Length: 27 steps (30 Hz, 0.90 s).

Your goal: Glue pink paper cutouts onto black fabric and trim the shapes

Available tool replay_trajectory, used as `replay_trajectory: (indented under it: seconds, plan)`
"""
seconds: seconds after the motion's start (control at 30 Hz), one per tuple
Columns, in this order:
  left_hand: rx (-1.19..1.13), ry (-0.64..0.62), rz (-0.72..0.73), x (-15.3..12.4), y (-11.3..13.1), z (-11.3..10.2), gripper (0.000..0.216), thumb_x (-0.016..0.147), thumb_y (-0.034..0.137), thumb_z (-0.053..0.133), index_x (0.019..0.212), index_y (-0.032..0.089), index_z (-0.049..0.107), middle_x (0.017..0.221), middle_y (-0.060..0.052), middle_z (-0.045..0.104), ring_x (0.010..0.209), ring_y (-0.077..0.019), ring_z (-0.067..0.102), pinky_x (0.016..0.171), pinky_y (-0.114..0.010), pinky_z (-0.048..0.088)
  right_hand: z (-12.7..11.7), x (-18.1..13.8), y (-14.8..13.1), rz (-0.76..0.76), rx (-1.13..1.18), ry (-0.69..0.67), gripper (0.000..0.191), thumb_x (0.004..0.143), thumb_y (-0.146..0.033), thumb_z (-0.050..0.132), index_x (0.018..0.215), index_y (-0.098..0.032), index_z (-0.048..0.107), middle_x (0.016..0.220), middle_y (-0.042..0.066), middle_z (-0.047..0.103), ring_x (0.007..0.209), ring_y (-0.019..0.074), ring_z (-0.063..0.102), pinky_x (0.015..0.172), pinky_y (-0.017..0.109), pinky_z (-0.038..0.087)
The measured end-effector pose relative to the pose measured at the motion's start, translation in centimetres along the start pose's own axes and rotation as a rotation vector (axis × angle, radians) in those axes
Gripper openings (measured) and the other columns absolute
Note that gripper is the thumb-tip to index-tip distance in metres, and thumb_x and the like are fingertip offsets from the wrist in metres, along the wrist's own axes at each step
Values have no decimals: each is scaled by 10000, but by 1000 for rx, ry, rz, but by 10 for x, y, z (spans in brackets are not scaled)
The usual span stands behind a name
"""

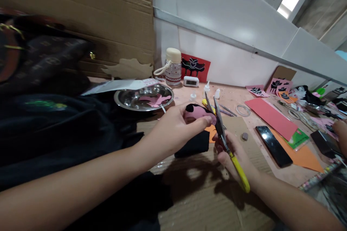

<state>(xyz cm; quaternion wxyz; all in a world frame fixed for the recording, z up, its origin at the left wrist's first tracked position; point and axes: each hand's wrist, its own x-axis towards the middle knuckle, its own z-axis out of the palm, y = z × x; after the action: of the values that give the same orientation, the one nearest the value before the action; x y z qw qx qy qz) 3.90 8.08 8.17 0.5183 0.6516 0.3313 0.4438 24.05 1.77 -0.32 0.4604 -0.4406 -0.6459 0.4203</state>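
Observation:
Between the thumb and fingers of my left hand (177, 124) is a small pink and black paper cutout (199, 112). My right hand (235, 151) grips yellow-handled scissors (222, 135), whose blades are spread and point upward. The paper's right end lies against the blades. Below my left hand sits a black piece (193, 145), with an orange paper piece (210, 133) showing behind the hands. A steel dish (127, 99) with pink paper scraps (154, 100) stands beyond my left wrist.
Behind stand a bottle (173, 66), a red card (203, 66) and a small clock (191, 81). Rightward lie a phone (273, 146), red paper (271, 117) and orange paper (309, 157). Another person's hand (341, 133) shows at the right edge. Dark cloth (54, 137) covers the left.

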Motion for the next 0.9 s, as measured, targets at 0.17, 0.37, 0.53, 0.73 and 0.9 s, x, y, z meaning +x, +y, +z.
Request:
replay_trajectory:
  seconds: [0.17, 0.37, 0.53, 0.73, 0.9]
  plan:
    - [23, 7, 6, 1, -4, -1, 208, 745, 416, 775, 783, 214, 748, 852, -14, 815, 850, -224, 750, 795, -295, 579, 2, 2, -9, 10, -38, 19, 591, 833, -762, 720, 1012, -220, 565, 779, -32, 468, 664, 136, 414, 605, 272, 376]
    - [26, 19, -31, 2, 2, 1, 281, 695, 481, 813, 748, 217, 733, 832, -38, 812, 873, -263, 762, 864, -358, 608, 3, 2, -8, 11, -35, 37, 607, 815, -782, 720, 1004, -224, 573, 779, -26, 488, 665, 141, 432, 598, 276, 390]
    - [37, 30, -60, 2, 3, 1, 294, 681, 497, 804, 737, 218, 731, 848, -50, 817, 887, -269, 769, 904, -375, 612, 3, 2, -9, 30, -37, 34, 607, 809, -788, 719, 992, -231, 560, 775, -30, 473, 663, 144, 425, 601, 285, 386]
    - [28, 33, -78, 2, 4, -1, 320, 658, 495, 826, 776, 212, 735, 840, -58, 820, 888, -287, 772, 901, -399, 619, 2, 2, -8, 28, -41, 22, 588, 824, -762, 720, 997, -224, 557, 779, -29, 467, 671, 144, 418, 610, 281, 369]
    - [20, 35, -63, 3, 8, -1, 196, 672, 409, 777, 703, 229, 706, 778, -32, 801, 863, -273, 773, 878, -391, 624, 2, 1, -7, 47, -31, 21, 566, 831, -733, 723, 1007, -219, 562, 776, -28, 469, 661, 144, 416, 608, 281, 362]
